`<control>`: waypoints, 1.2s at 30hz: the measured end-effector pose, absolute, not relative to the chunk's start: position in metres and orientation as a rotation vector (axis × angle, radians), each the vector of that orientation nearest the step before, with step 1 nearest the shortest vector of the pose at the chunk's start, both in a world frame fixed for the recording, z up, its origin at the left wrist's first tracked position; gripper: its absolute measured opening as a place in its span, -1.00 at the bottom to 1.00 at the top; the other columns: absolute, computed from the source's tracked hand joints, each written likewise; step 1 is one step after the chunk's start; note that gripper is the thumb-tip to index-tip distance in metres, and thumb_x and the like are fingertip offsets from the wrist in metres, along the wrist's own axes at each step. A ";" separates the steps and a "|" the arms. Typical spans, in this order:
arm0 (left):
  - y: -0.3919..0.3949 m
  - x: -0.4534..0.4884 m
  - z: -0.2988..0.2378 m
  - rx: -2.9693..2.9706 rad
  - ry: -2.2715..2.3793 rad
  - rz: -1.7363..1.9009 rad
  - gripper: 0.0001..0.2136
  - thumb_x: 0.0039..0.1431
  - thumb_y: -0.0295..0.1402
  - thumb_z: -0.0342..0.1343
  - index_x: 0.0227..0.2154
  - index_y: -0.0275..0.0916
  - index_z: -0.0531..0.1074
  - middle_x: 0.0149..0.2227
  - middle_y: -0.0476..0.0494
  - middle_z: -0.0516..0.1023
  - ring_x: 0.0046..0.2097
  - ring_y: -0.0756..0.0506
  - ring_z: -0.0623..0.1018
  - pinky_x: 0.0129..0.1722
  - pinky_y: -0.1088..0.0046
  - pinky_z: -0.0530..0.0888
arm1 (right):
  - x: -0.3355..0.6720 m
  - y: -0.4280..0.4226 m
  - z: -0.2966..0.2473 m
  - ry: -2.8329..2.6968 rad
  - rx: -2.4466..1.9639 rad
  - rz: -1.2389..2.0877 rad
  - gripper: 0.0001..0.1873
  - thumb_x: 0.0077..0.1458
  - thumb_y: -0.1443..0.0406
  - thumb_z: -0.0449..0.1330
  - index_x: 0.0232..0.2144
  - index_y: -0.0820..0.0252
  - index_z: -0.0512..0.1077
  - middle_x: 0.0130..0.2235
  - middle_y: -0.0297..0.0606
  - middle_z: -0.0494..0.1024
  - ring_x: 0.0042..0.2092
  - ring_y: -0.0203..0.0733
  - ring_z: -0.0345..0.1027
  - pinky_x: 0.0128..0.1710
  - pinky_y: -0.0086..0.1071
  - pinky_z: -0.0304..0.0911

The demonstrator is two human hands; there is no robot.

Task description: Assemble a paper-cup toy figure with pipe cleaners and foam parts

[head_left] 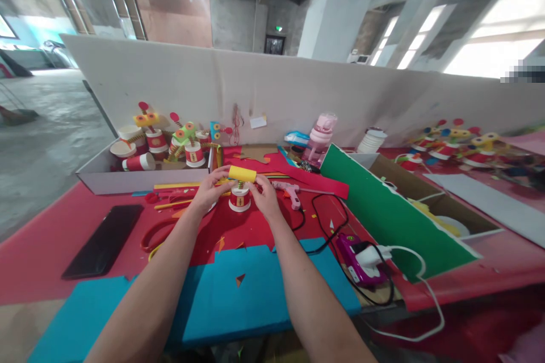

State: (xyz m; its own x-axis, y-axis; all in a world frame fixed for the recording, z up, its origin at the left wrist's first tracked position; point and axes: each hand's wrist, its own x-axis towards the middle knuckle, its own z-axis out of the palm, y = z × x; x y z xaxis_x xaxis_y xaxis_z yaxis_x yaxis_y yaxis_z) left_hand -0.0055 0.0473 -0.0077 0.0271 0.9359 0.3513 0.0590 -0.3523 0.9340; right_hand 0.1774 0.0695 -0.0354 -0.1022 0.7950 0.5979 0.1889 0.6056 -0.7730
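Note:
A yellow paper tube [242, 174] lies level between my two hands, above an upturned red and white paper cup [239, 199]. A short coiled paper spring [240, 185] shows between tube and cup. My left hand [210, 188] has its fingers closed at the tube's left end, near the spring. Closed on the tube's right end and lower edge is my right hand [264, 194]. Just right of that hand, a pink glue gun [290, 193] rests on the red table covering.
At left stands a white box [145, 180] of finished paper-cup figures. A black phone [103, 241] and red-handled scissors [156, 236] lie nearer. On the right are a green-sided box [392, 212] and a purple power strip [360, 261] with trailing cables.

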 end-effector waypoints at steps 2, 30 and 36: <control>0.050 -0.007 -0.011 1.616 1.107 1.407 -0.71 -0.05 -0.18 0.28 -0.26 -0.21 0.59 0.17 -0.26 0.36 0.13 -0.25 0.42 0.08 0.21 0.38 | 0.178 0.067 -0.033 -1.635 -0.835 0.631 -0.76 0.12 0.23 0.11 -0.19 0.14 0.50 -0.09 -0.14 0.49 0.01 -0.10 0.33 0.07 -0.23 0.22; 0.063 -0.011 -0.019 2.067 1.271 1.368 -0.77 0.10 -0.13 0.12 -0.36 -0.12 0.60 0.01 -0.18 0.55 0.16 -0.23 0.39 0.27 0.08 0.11 | 0.178 0.064 -0.039 -1.631 -0.923 0.647 -0.73 0.15 0.15 0.09 -0.37 0.12 0.53 -0.22 -0.20 0.54 -0.17 -0.13 0.40 -0.11 -0.30 0.28; 0.061 -0.008 -0.016 2.032 1.268 1.368 -0.78 0.09 -0.15 0.13 -0.37 -0.12 0.61 -0.01 -0.18 0.56 0.15 -0.23 0.39 0.27 0.10 0.13 | 0.178 0.065 -0.040 -1.635 -0.937 0.668 -0.73 0.15 0.15 0.09 -0.36 0.12 0.54 -0.25 -0.22 0.55 -0.20 -0.14 0.40 -0.14 -0.33 0.28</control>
State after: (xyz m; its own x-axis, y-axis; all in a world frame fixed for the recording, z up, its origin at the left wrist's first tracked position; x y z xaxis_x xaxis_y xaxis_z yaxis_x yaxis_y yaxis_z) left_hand -0.0081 0.0608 -0.0156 0.1186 0.8383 0.5321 0.4673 -0.5199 0.7151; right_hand 0.1781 0.0650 -0.0396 -0.1049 0.8461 0.5225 0.2387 0.5315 -0.8127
